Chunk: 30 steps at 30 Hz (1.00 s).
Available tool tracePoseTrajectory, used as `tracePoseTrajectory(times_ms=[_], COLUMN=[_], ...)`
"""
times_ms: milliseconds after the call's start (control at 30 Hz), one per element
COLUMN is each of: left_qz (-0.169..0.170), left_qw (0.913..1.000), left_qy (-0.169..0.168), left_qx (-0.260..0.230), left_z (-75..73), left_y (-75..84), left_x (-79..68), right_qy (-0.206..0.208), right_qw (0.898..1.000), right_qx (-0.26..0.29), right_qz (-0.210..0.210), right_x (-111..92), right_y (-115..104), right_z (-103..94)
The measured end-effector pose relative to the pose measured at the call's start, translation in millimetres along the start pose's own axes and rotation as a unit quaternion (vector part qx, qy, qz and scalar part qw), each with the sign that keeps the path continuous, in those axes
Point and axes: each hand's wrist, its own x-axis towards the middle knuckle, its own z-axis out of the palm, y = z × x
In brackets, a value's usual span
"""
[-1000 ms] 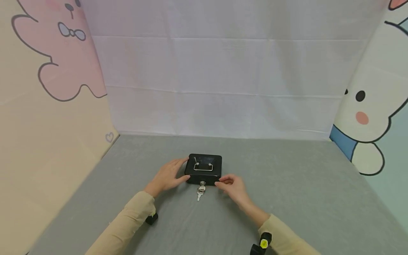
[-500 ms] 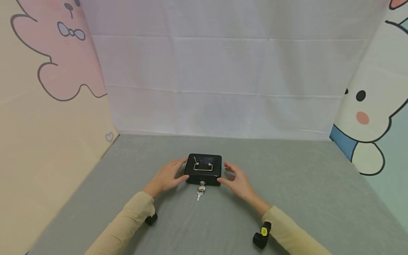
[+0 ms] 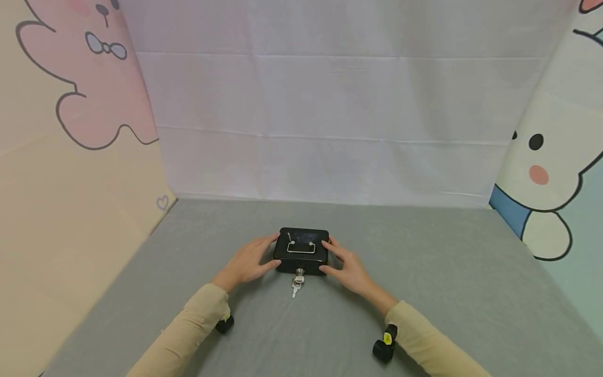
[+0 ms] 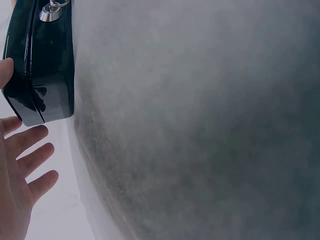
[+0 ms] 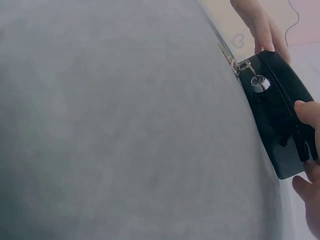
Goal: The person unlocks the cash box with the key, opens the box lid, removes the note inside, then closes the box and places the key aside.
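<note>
Squarely, the box is lying between left hand and right hand, long axis seemingly running left-right, extended fingers touching both ends

Soft light; reflections on black box; dim, hazy wrist views

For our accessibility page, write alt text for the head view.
A closed black box sits on a grey table between a person's left grip and right grip, handle on top, keys at its front lock. A white backdrop hangs behind.
</note>
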Motion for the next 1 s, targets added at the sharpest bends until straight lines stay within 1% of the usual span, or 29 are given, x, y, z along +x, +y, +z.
tracePoseTrajectory(times_ms=[167, 267, 400, 500, 667, 767, 900, 1000], left_qz=[-0.007, -0.015, -0.014, -0.011, -0.015, -0.017, -0.017, -0.025], left_qw=[1.0, 0.9999, 0.9999, 0.9998, 0.9995, 0.9991, 0.9987, 0.9985], left_qy=[-0.003, -0.008, -0.006, -0.002, 0.0, 0.005, 0.013, 0.018], left_qx=[-0.001, 0.001, -0.007, -0.017, -0.028, -0.039, -0.045, -0.046], left_z=[1.4, 2.6, 2.3, 1.0, -0.3, -0.1, 1.4, 2.3], left_y=[0.3, 0.4, 2.3, 3.9, 5.0, 4.2, 2.3, 2.2], left_x=[0.7, 1.5, 2.0, 1.8, 2.3, 3.6, 6.2, 7.8], right_qy=[0.001, 0.007, 0.009, 0.012, 0.024, 0.029, 0.033, 0.038], right_qw=[1.0, 1.0, 1.0, 1.0, 1.0, 0.999, 0.999, 0.999], right_qx=[0.003, 0.002, -0.001, 0.005, -0.004, -0.009, -0.006, -0.002], right_qz=[0.002, -0.005, -0.007, -0.007, -0.017, -0.018, -0.017, -0.006], right_x=[-1.5, -3.6, -5.8, -5.6, -2.1, -2.4, -4.0, -2.8], right_y=[-3.0, -17.4, -35.8, -35.7, -9.3, -14.5, -36.8, -38.6], right_z=[0.9, -1.5, -6.0, -6.2, -0.5, -2.1, -7.2, -7.5])
